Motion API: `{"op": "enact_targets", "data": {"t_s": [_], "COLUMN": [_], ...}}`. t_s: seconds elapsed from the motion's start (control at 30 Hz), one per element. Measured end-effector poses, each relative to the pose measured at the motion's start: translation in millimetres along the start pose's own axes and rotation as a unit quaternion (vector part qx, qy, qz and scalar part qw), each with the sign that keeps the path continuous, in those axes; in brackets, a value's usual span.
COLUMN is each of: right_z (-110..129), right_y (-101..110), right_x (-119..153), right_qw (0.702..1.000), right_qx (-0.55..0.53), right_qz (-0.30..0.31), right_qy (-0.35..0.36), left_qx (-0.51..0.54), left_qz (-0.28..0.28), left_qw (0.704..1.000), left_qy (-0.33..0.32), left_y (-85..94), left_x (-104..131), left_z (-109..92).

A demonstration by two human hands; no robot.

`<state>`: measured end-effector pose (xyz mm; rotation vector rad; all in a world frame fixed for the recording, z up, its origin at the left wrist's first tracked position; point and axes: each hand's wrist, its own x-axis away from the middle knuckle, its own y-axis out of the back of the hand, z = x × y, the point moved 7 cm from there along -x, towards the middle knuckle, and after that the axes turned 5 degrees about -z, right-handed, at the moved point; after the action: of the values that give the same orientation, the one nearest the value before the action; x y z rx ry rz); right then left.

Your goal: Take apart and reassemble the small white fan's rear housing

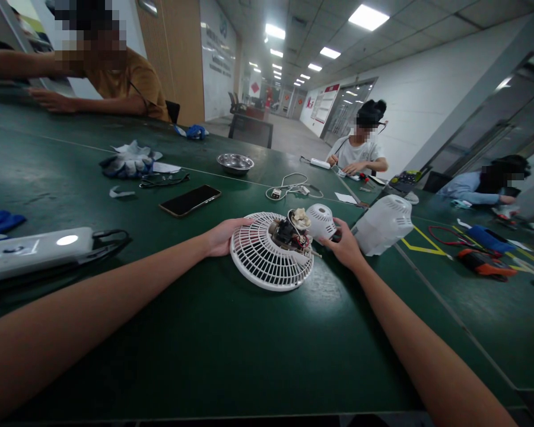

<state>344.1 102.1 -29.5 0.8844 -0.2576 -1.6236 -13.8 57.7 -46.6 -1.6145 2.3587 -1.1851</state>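
Observation:
My left hand (226, 236) grips the left rim of a round white fan grille (267, 264), its fingers partly hidden behind the rim. An exposed fan motor (289, 230) with wires and a pale, lumpy piece on top sits at the grille's centre. My right hand (345, 246) is closed on a white vented motor cover (321, 219), beside the motor at the grille's right. Right of that hand, a larger white plastic housing (385, 225) stands on the table.
Around the green table (249, 356) lie a phone (190, 200), a metal bowl (235, 163), a white cable (289, 191) and gloves (131, 159). A white device (35, 252) is at left, an orange-black meter (485, 263) at right. Several people sit around the table.

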Motion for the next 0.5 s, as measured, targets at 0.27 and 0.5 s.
{"op": "enact_targets", "data": {"t_s": [0.27,0.5], "right_z": [0.5,2.7], "right_y": [1.2,1.8], "right_x": [0.2,1.9], "right_qw": [1.0,1.0], "right_qx": [-0.001,-0.014], "right_qz": [0.0,0.001], "right_qy": [-0.008,-0.007], "left_qx": [0.002,-0.001], "left_qz": [-0.005,-0.002], "left_qw": [1.0,1.0], "left_qy": [-0.013,-0.011], "left_y": [0.5,-0.7], "left_x": [-2.3,-0.2], "left_z": [-1.1,-1.9]}}
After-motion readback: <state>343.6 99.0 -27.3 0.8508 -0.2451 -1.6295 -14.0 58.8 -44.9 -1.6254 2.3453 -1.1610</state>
